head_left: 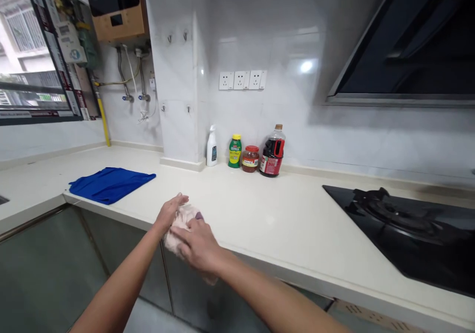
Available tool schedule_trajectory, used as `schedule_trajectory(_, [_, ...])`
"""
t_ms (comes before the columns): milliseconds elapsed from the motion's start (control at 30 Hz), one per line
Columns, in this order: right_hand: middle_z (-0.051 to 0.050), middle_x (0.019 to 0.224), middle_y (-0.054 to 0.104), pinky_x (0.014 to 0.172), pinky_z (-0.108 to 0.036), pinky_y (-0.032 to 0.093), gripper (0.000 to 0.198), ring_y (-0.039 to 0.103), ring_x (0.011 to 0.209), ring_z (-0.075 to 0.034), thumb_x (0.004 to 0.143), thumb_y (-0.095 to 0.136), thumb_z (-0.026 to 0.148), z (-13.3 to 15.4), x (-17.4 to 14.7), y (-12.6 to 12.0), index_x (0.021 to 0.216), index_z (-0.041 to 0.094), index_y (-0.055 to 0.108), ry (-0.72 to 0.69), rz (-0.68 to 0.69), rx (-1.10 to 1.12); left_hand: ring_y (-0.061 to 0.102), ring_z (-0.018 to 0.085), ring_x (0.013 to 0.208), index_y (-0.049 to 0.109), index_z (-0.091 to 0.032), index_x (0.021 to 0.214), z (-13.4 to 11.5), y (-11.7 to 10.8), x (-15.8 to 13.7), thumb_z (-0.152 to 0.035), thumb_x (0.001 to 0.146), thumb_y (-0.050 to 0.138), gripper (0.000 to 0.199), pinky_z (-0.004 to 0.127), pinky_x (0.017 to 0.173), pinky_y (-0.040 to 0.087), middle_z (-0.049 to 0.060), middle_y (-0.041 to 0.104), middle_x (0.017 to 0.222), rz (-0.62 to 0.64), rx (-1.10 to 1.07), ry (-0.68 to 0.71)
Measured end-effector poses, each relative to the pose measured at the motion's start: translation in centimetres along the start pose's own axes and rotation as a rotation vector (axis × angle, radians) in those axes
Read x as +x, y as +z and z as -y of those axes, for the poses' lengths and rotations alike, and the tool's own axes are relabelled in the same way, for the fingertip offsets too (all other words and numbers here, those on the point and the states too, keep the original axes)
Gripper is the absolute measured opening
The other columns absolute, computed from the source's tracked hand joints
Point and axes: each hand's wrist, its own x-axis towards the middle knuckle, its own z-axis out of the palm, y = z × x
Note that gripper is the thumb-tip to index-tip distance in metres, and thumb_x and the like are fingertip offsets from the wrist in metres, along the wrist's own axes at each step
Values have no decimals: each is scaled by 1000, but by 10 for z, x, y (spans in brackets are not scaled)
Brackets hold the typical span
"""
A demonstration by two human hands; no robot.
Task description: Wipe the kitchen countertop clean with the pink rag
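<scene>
Two bare hands at a pale cloth (181, 217), just left of the lower centre of the frame, by the front edge of a white countertop (282, 219). The right hand (200, 246) grasps the bunched cloth, fingers spread across it; the left hand (172, 213) touches its left side with fingers extended, though whether it also grips cannot be told. The cloth could plausibly slip and fall past the edge if the right hand's hold loosened, since a part hangs beneath that hand. A wide sweep toward the back could topple the slender spray bottle (212, 150), at centre beside a green bottle (235, 152). Hidden are both palms and the cloth's inner folds; contact between cloth and countertop is unclear, as is the nature of a small purple patch (199, 216). The hob (356, 214) and range hood (411, 51) are cut off at the right border.
</scene>
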Motion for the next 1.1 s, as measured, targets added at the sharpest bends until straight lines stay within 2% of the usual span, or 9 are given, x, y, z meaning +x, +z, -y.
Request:
schedule_trajectory(67, [-9,117,61,90,-47,48,48,55,105,-29,98,59,37,13,9,16,145,36,50,-14,-81,-130,72,32,110,77,-13,100,4,-3,5,-87,79,40,85,46,103,53,18,79,108,-6,-38,-30])
schedule_trajectory(133, [-9,111,63,89,-49,48,39,57,100,-28,102,51,32,20,17,32,141,33,51,-2,-168,-239,72,33,109,77,-13,95,8,-5,10,-90,75,42,86,47,104,52,18,79,105,-23,-57,-55])
schedule_trajectory(267, [-11,131,59,92,-53,48,31,56,110,-29,105,43,31,20,26,56,135,34,52,37,-383,-362,71,32,111,76,-16,92,12,-8,14,-88,73,48,80,46,107,50,16,79,107,-45,-40,-83])
schedule_trajectory(333, [-11,138,56,90,-53,48,32,55,114,-30,106,41,31,18,24,59,137,35,50,36,-440,-389,71,31,111,77,-16,92,10,-9,13,-87,73,49,79,44,107,50,14,79,108,-45,-8,-87])
schedule_trajectory(500, [-9,130,61,84,-43,47,27,57,108,-27,106,45,34,2,-3,46,132,35,52,9,-498,-394,69,31,112,78,-17,90,1,-11,5,-85,71,52,75,42,109,48,11,80,107,-20,102,-71])
schedule_trajectory(633, [-7,127,62,80,-39,44,28,55,106,-26,101,56,32,-28,-58,26,129,35,55,-25,-614,-442,69,32,115,78,-19,87,-8,-12,2,-82,72,51,71,44,114,44,11,80,106,-21,172,-68])
schedule_trajectory(833, [-8,129,61,87,-40,41,35,52,115,-26,97,59,20,-92,-173,-27,130,31,57,-30,-610,-473,65,38,121,79,-22,83,-18,-16,1,-77,74,50,62,54,115,41,10,80,110,-9,346,-31])
schedule_trajectory(967, [-10,132,60,92,-41,42,37,52,120,-26,95,54,15,-137,-256,-68,130,29,57,-2,-584,-483,70,39,111,80,-26,84,-14,-11,7,-69,81,50,52,58,103,52,7,81,107,104,664,173])
schedule_trajectory(1100, [-13,134,58,99,-45,42,39,50,125,-28,94,59,18,-181,-331,-100,132,27,54,33,-578,-490,70,35,112,79,-33,93,-20,34,4,-59,92,42,46,59,97,55,1,80,109,98,844,470])
